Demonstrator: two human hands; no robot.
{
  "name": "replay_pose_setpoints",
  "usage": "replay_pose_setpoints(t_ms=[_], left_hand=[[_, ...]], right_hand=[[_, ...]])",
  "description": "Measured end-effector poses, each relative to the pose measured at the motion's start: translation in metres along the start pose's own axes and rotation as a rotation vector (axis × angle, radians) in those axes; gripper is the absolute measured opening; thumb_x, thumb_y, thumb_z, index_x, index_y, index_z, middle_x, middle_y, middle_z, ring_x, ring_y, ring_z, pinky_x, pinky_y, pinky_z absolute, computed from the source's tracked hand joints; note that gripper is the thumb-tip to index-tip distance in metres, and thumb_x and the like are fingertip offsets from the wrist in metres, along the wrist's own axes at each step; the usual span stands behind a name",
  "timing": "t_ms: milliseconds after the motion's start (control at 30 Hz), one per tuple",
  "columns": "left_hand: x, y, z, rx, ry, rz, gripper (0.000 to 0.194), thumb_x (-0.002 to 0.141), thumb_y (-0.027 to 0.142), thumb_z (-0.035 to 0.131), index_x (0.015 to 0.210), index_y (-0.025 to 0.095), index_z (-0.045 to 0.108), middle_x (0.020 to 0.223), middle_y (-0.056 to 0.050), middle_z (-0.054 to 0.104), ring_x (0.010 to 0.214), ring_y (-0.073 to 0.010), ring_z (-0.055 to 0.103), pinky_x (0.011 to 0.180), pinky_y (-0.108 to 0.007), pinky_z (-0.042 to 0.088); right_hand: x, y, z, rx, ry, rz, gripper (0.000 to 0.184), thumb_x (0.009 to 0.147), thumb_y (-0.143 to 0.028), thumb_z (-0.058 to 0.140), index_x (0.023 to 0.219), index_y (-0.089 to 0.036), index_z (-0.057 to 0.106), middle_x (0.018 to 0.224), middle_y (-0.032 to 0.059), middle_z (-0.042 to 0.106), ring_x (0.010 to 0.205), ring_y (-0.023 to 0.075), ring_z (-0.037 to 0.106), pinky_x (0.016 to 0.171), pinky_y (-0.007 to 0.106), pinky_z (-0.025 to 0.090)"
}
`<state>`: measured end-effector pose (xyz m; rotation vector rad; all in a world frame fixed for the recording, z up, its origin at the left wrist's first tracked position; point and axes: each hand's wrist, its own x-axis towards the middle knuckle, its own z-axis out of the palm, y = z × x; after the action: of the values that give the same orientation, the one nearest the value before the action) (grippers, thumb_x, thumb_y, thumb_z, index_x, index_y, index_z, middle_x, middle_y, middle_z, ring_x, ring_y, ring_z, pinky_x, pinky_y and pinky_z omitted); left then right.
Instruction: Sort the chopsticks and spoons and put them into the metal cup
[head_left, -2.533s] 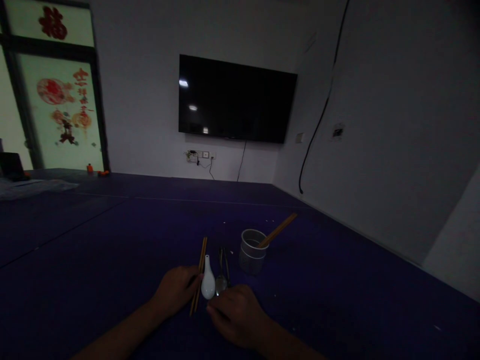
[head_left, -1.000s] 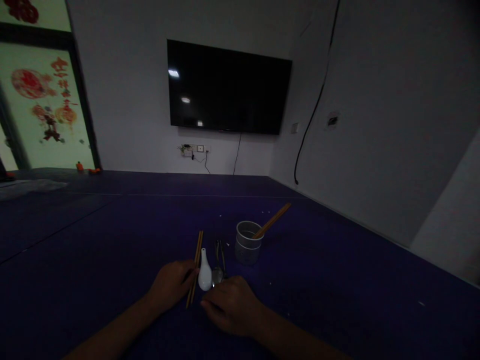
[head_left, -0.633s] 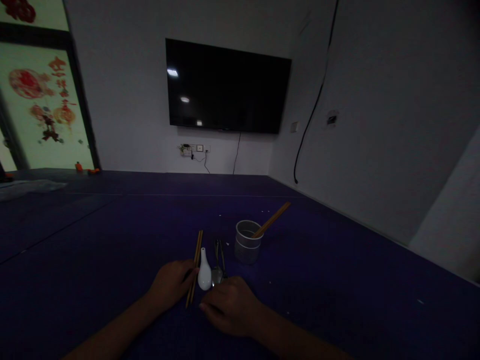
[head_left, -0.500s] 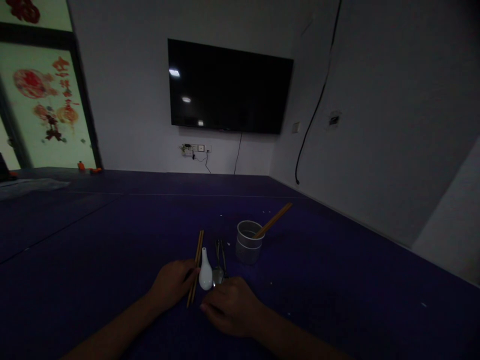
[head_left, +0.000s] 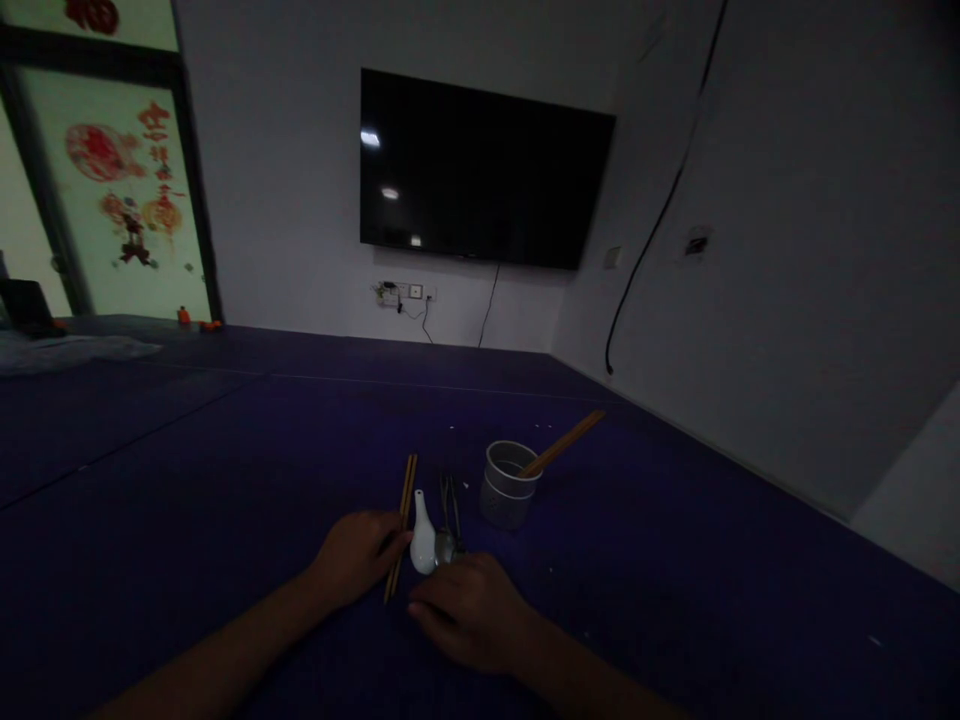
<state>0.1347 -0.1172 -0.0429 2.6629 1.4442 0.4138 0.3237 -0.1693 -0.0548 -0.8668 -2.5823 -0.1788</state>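
A pair of wooden chopsticks (head_left: 409, 485) lies on the purple surface with my left hand (head_left: 361, 550) closed over its middle, thumb and forefinger around it. Just right of the chopsticks lies a white soup spoon (head_left: 423, 545), bowl towards me. Beside that are metal utensils; a metal spoon (head_left: 445, 547) shows its bowl, and slim handles (head_left: 450, 495) point away from me. My right hand (head_left: 474, 608) rests below them with its fingers curled, covering their near ends. Whatever its fingertips hold is hidden.
A grey metal cup (head_left: 504, 505) stands right of the utensils, with more wooden chopsticks (head_left: 562, 443) leaning out of it. A television (head_left: 480, 170) hangs on the back wall. Along the right wall a black cable (head_left: 646, 245) dangles. Small white specks dot the purple surface.
The whole view has swung slightly left, so everything sits further right in the picture. Both hands keep nearly the same places beside the chopsticks and spoons.
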Motion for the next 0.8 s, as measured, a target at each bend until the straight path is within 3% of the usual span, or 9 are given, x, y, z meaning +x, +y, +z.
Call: replay_pose_setpoints(t_ms=[533, 800], left_hand=[[0.0, -0.001, 0.001, 0.025, -0.003, -0.01, 0.031, 0.093, 0.034, 0.033, 0.081, 0.02, 0.058, 0.081, -0.004, 0.068, 0.076, -0.0181, 0.063, 0.063, -0.025, 0.039], [-0.001, -0.001, 0.0, 0.026, -0.005, -0.011, 0.032, 0.093, 0.034, 0.033, 0.079, 0.02, 0.057, 0.08, -0.004, 0.067, 0.074, -0.0174, 0.063, 0.061, -0.024, 0.038]], right_hand=[[0.003, -0.003, -0.007, -0.037, -0.123, 0.051, 0.025, 0.09, -0.03, 0.044, 0.083, -0.018, 0.065, 0.077, 0.0023, 0.07, 0.067, 0.0158, 0.064, 0.058, 0.025, 0.039], [0.008, -0.007, -0.016, -0.025, -0.258, 0.1, 0.026, 0.091, -0.035, 0.043, 0.092, -0.02, 0.065, 0.085, 0.0027, 0.07, 0.075, 0.0177, 0.065, 0.059, 0.025, 0.04]])
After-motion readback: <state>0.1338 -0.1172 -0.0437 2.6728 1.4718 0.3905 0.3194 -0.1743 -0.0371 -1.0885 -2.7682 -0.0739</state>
